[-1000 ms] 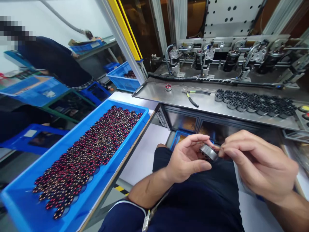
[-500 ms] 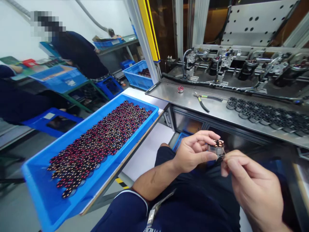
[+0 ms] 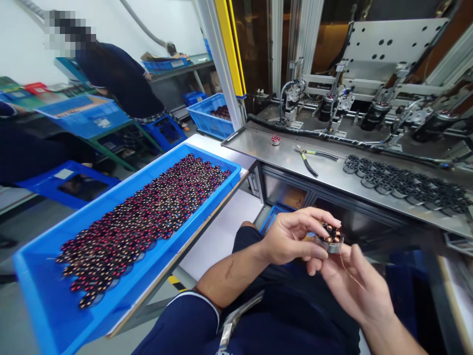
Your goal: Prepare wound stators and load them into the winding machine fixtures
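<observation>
My left hand (image 3: 291,236) pinches a round motor stator (image 3: 331,238) between thumb and fingers, above my lap. Copper windings show on its top, inside a grey metal ring. From its right side a thin copper wire (image 3: 349,272) hangs down over the palm of my right hand (image 3: 360,281). That hand is below and right of the stator, thumb raised apart, fingers reaching under the ring. Whether those fingertips touch the stator is hidden. To my left, a long blue tray (image 3: 148,266) holds many wound stators (image 3: 148,207) with red and copper coils.
On the metal bench stand a single red-wound stator (image 3: 276,140), cutting pliers (image 3: 310,159) and rows of dark stators (image 3: 402,185). Behind is a winding machine (image 3: 377,111). A yellow-striped post (image 3: 231,49) rises at the bench's left end. A co-worker (image 3: 118,79) sits farther left.
My right hand has let go of the wire end and turned palm up beneath the stator. The stator has tilted and dropped slightly, still in my left hand.
</observation>
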`<control>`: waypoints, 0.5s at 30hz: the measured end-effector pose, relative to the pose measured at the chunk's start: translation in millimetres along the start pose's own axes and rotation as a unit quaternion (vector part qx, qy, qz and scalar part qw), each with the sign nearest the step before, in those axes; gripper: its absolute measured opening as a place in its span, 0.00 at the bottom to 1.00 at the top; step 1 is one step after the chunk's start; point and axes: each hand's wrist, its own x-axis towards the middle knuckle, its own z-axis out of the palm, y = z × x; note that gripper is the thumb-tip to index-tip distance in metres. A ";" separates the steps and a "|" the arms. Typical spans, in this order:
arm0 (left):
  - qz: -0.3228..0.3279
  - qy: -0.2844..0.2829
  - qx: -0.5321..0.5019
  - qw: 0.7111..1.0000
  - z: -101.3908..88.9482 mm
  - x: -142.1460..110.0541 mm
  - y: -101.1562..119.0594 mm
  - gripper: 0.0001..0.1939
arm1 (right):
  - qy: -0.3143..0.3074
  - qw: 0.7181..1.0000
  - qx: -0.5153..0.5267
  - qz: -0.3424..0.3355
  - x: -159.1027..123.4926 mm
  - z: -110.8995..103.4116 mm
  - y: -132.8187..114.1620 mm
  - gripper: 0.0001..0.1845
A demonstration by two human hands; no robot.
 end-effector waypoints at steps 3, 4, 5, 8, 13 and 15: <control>0.032 -0.021 0.060 0.997 -3.3 -0.2 0.8 0.20 | -0.005 0.998 -0.042 -0.036 0.7 -4.3 5.2 0.17; 0.053 -0.003 0.090 0.995 -4.3 -0.4 1.9 0.27 | 0.013 0.994 -0.089 -0.067 0.1 -7.0 6.5 0.16; 0.069 0.024 0.126 0.989 -4.9 -0.7 3.7 0.35 | 0.042 0.980 -0.155 -0.113 -0.9 -10.4 7.4 0.15; 0.043 0.069 0.235 0.969 -1.9 -3.4 12.4 0.41 | 0.123 0.865 -0.386 -0.295 -4.4 -21.2 6.8 0.18; -0.027 0.027 0.261 0.965 13.1 -5.9 22.4 0.29 | 0.099 0.718 -0.536 -0.434 -6.5 -30.7 3.6 0.33; -0.038 0.033 0.243 0.969 15.9 -4.6 22.4 0.27 | 0.090 0.720 -0.528 -0.442 -7.0 -31.8 2.2 0.33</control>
